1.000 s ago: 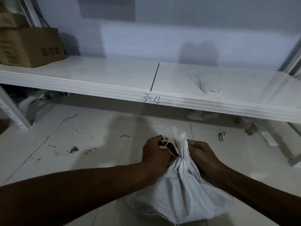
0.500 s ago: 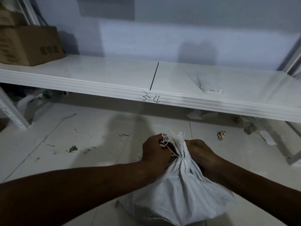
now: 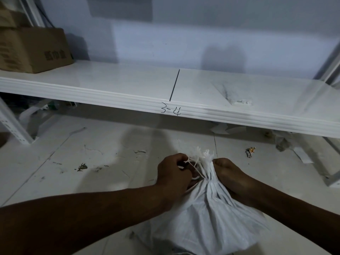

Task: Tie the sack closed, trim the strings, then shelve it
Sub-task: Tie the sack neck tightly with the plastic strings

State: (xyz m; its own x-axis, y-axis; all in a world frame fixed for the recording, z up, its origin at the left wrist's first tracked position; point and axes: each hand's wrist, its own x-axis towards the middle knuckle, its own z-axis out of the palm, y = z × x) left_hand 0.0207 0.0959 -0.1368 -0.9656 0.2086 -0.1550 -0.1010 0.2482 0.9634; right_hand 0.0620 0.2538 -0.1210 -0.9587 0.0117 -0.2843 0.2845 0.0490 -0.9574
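The white woven sack (image 3: pixel 207 223) is sitting on the floor (image 3: pixel 73 172), just in front of the shelf's (image 3: pixel 110 83) front edge. The left hand (image 3: pixel 173 172) is curling its fingers round the strings (image 3: pixel 193 161) at the gathered neck. The right hand (image 3: pixel 228 173) is gripping the neck itself. A handwritten "3-4" (image 3: pixel 171 110) is showing on the shelf's front edge. The cardboard box (image 3: pixel 31 50) at the shelf's left end is carrying print too blurred to read.

- White sack (image 3: pixel 207 218) at six o'clock, its strings (image 3: pixel 193 161) white too.
- White shelf (image 3: pixel 110 83), with a black marking (image 3: pixel 171 112) on its edge.
- Brown cardboard box (image 3: pixel 33 50) at ten o'clock.
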